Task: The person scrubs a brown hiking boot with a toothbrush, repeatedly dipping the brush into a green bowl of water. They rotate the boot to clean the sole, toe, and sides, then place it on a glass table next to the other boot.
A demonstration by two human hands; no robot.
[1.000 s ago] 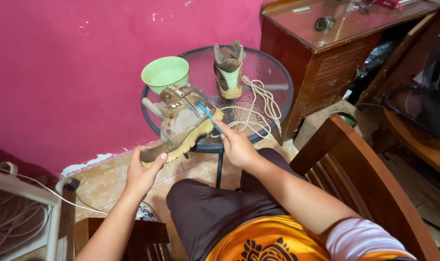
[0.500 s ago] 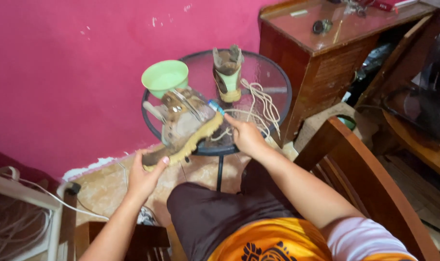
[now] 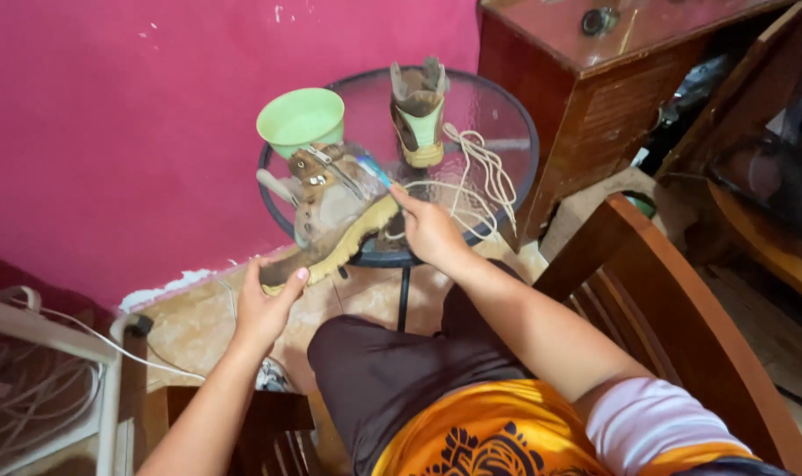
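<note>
Here, in the head view, a worn brown boot point(image 3: 335, 207) lies tilted across the near-left edge of the round glass tabletop point(image 3: 507, 115), its long axis running from the toe, which hangs off the tabletop toward the person, up and away to the open ankle collar beside the green bowl point(image 3: 300, 116). The left hand point(image 3: 264, 304) sits at the toe end, below and nearer than the tabletop rim, fingers curled around the yellowish sole in a firm hold, forearm reaching up from the lower left. The right hand point(image 3: 427, 227) lies to the right of the boot's middle, over the tabletop's near edge, pinched narrow on a small blue-tipped tool point(image 3: 375, 169), seemingly a brush, whose tip points up and left onto the boot's upper near the lacing. That arm stretches forward from the right shoulder, wrist almost straight. The second boot point(image 3: 419, 110) stands upright farther back on the tabletop, with loose pale laces point(image 3: 480, 167) just beside it.
</note>
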